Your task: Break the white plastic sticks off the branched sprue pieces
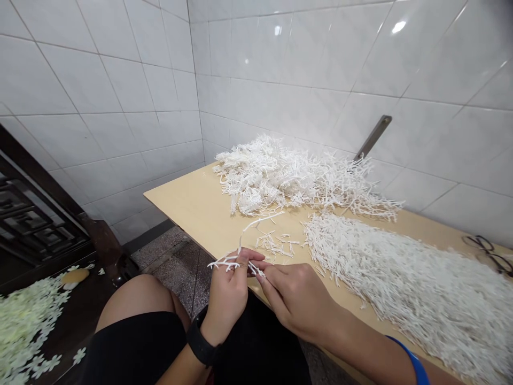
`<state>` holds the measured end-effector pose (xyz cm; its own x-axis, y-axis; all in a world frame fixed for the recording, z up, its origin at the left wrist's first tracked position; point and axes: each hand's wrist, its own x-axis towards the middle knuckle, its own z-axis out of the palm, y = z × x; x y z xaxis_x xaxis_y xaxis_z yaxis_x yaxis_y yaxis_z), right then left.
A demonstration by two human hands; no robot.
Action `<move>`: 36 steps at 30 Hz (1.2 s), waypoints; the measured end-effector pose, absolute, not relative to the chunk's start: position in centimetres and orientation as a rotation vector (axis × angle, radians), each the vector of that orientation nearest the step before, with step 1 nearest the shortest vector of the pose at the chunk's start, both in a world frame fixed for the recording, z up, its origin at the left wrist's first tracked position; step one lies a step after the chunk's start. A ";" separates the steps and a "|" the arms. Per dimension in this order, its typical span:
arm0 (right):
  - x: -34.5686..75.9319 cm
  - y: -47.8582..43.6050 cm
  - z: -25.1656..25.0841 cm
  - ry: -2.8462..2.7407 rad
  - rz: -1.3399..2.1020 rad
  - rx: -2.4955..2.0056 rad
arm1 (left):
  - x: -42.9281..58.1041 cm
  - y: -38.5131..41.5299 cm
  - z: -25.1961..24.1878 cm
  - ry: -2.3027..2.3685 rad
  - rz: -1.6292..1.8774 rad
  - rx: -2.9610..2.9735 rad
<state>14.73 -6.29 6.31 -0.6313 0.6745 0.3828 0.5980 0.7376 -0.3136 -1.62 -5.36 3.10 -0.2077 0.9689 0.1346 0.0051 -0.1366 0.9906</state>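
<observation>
My left hand (229, 291) and my right hand (295, 299) meet at the near edge of a light wooden table (192, 206). Both pinch a thin white plastic branched strip (240, 254) that curves up from my fingers over the table. The left hand wears a black wristband; the right arm has a blue band. A few small loose white pieces (276, 243) lie just beyond my fingers.
A tangled heap of white branched strips (288, 179) covers the far part of the table. A large pile of short white sticks (409, 283) fills the right side. Black glasses (487, 251) lie at far right. Pale flower-shaped pieces (24, 321) litter the floor, left. Tiled walls surround.
</observation>
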 end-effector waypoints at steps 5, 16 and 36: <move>15.9 -7.6 7.8 -2.349 0.497 -0.937 | -7.3 -3.0 3.9 1.494 2.038 0.865; 16.9 -1.9 6.4 -1.696 1.595 -1.072 | -6.4 -4.1 3.7 1.173 1.639 0.824; 19.6 0.9 5.6 -1.896 0.725 -1.549 | -6.6 -4.0 2.8 1.122 1.535 0.829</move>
